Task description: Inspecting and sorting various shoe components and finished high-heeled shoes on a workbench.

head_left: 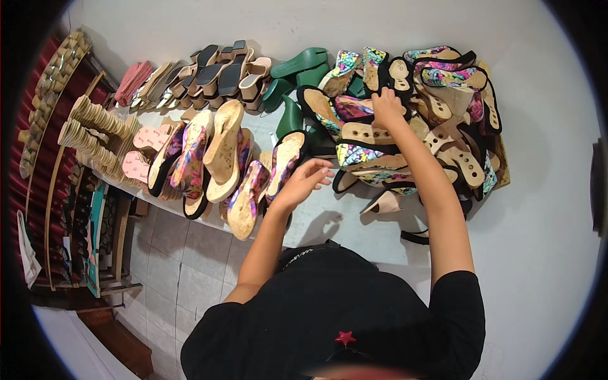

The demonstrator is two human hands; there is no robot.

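Note:
My right hand [387, 109] reaches into a heap of unfinished wedge sandals on the right of the table. Its fingers curl down over a black-edged patterned wedge sandal [375, 63]; the fingertips are partly hidden. Beside it lie a pink-purple wedge sandal [352, 107] and a pale sole with holes [365, 133]. My left hand [307, 180] hovers over the table near a purple floral wedge sandal [286, 155], holding nothing, its fingers loosely bent and apart.
Several floral and cork wedges [225, 136] stand at the table's left. Green shoe lasts [301, 62] and black-and-tan heeled soles [234, 69] line the back. Stacked pale soles [95, 136] and pink insoles [152, 137] sit far left, beside a shelf rack [54, 107].

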